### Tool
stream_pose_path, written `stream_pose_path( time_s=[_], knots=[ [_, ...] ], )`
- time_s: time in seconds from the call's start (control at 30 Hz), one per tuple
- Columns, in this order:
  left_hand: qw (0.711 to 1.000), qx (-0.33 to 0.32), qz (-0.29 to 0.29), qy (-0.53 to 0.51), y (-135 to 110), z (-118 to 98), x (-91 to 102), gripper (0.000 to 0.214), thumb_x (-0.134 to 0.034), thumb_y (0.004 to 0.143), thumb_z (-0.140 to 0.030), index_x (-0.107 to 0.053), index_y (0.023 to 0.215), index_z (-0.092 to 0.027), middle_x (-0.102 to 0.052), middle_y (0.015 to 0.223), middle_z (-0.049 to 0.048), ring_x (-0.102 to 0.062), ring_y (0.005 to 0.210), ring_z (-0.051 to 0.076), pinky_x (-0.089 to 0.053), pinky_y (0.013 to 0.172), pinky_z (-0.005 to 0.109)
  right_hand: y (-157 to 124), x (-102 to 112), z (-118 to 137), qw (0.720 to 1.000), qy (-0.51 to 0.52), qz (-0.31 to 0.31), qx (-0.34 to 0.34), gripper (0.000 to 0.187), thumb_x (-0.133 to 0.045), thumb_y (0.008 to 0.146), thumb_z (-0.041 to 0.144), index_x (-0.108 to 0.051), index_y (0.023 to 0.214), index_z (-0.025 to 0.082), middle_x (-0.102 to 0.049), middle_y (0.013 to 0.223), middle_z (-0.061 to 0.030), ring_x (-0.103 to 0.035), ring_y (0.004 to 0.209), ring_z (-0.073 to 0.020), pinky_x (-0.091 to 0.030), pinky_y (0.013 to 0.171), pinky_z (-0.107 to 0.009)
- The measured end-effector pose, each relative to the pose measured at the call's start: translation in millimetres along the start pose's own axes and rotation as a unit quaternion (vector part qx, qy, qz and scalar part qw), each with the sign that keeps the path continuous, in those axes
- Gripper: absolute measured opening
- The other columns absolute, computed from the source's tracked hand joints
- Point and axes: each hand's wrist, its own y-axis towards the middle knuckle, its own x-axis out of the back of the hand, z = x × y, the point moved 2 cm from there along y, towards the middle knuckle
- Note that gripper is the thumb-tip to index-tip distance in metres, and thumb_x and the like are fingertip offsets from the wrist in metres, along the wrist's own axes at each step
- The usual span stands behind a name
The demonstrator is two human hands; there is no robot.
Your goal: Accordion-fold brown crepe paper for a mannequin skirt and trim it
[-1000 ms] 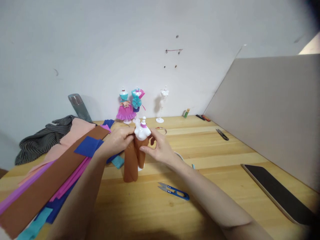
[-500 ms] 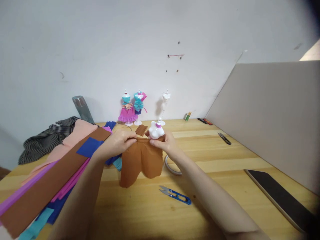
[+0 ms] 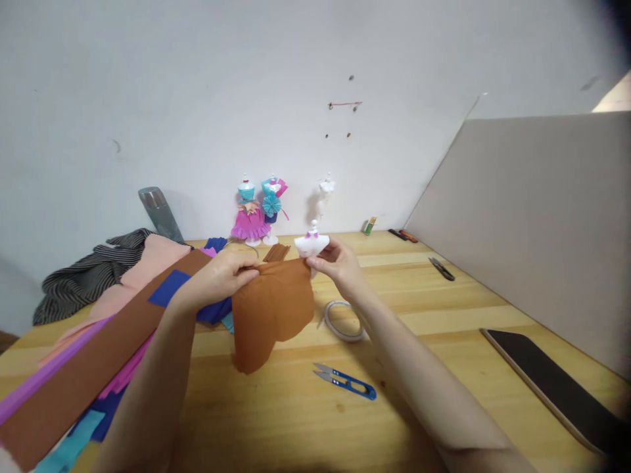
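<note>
A sheet of brown crepe paper (image 3: 276,299) hangs down in front of a small white dress form (image 3: 312,246), covering the form's lower part. My left hand (image 3: 224,274) pinches the sheet's upper left corner between thumb and fingers. At the other end, my right hand (image 3: 335,266) grips the paper's upper right edge against the dress form's side. A purple band is at the form's neck. On the table below lie blue thread snips (image 3: 345,381), blades pointing left, and a roll of white tape (image 3: 345,321) beside my right wrist.
Crepe paper strips (image 3: 98,341) and a striped cloth (image 3: 89,276) fill the left side, near a bottle (image 3: 160,213). Two dressed forms (image 3: 250,210) and a bare one (image 3: 326,190) stand by the wall. Black scissors (image 3: 442,269) and a phone (image 3: 547,387) lie right.
My left hand has moved left, drawing the brown paper's top edge straighter and wider. The dress form has turned and risen slightly in my right hand. The view has shifted a little.
</note>
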Motion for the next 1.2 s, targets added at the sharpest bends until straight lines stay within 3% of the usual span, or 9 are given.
stream_pose_path(
  time_s=[0.23, 0.43, 0.53, 0.67, 0.83, 1.03, 1.2],
  knots=[
    [0.998, 0.053, 0.014, 0.003, -6.2, 12.5, 13.9, 0.025, -0.044, 0.084, -0.031, -0.065, 0.079, -0.018, -0.068, 0.075, -0.0002, -0.058, 0.069, 0.015, -0.043, 0.066, 0.024, 7.4, 11.4, -4.9, 1.000, -0.007, -0.015, 0.024, 0.040, -0.078, 0.061, 0.043, -0.053, 0.085, 0.023, -0.063, 0.082, -0.0002, -0.060, 0.076, -0.0167, -0.050, 0.072, -0.031],
    [0.978, 0.131, -0.159, -0.012, -19.3, 20.3, 33.2, 0.020, -0.052, 0.075, -0.031, -0.068, 0.070, -0.020, -0.066, 0.062, -0.0012, -0.055, 0.061, 0.016, -0.041, 0.056, 0.023, 14.5, 30.1, -12.4, 0.978, -0.155, -0.125, 0.056, 0.033, -0.070, 0.067, 0.037, -0.046, 0.084, 0.023, -0.060, 0.082, -0.0005, -0.058, 0.077, -0.0166, -0.048, 0.070, -0.030],
    [0.955, 0.170, -0.227, -0.090, -19.9, 20.6, 33.8, 0.014, -0.057, 0.071, -0.025, -0.067, 0.062, -0.019, -0.062, 0.056, -0.0018, -0.051, 0.054, 0.014, -0.037, 0.050, 0.021, 19.1, 41.8, -20.1, 0.969, -0.173, -0.165, 0.056, 0.034, -0.067, 0.067, 0.037, -0.045, 0.088, 0.023, -0.060, 0.087, -0.0023, -0.057, 0.078, -0.0169, -0.048, 0.071, -0.031],
    [0.883, 0.218, -0.301, -0.287, -12.6, 19.9, 22.8, 0.006, -0.064, 0.067, -0.021, -0.067, 0.064, -0.016, -0.059, 0.052, -0.0018, -0.049, 0.047, 0.011, -0.035, 0.044, 0.019, 23.1, 46.8, -31.8, 0.980, -0.152, -0.127, 0.034, 0.047, -0.067, 0.065, 0.036, -0.046, 0.104, 0.022, -0.062, 0.102, -0.0055, -0.059, 0.087, -0.0190, -0.048, 0.077, -0.034],
    [0.764, 0.189, -0.335, -0.517, -0.1, 20.0, 6.9, 0.004, -0.068, 0.065, -0.015, -0.066, 0.068, -0.014, -0.064, 0.056, 0.0008, -0.055, 0.046, 0.011, -0.043, 0.046, 0.019, 23.4, 45.3, -39.0, 0.987, -0.114, -0.115, 0.004, 0.048, -0.068, 0.063, 0.037, -0.050, 0.103, 0.020, -0.063, 0.097, -0.0055, -0.060, 0.089, -0.0208, -0.047, 0.081, -0.036],
    [0.671, 0.156, -0.383, -0.615, 3.6, 26.3, 7.9, 0.014, -0.057, 0.076, -0.005, -0.064, 0.065, -0.012, -0.068, 0.064, 0.0033, -0.061, 0.055, 0.011, -0.052, 0.056, 0.017, 21.6, 48.0, -42.6, 0.987, -0.138, -0.077, -0.023, 0.042, -0.069, 0.063, 0.039, -0.055, 0.096, 0.017, -0.063, 0.089, -0.0035, -0.058, 0.082, -0.0188, -0.046, 0.077, -0.033],
    [0.580, 0.206, -0.393, -0.683, 5.2, 44.7, 2.9, 0.019, -0.048, 0.083, -0.003, -0.064, 0.081, -0.013, -0.071, 0.075, 0.0038, -0.068, 0.066, 0.013, -0.057, 0.069, 0.021, 17.1, 54.1, -31.9, 0.982, -0.177, 0.030, -0.063, 0.047, -0.067, 0.069, 0.043, -0.059, 0.106, 0.015, -0.068, 0.101, -0.0073, -0.060, 0.093, -0.0227, -0.046, 0.084, -0.036]
  ],
)
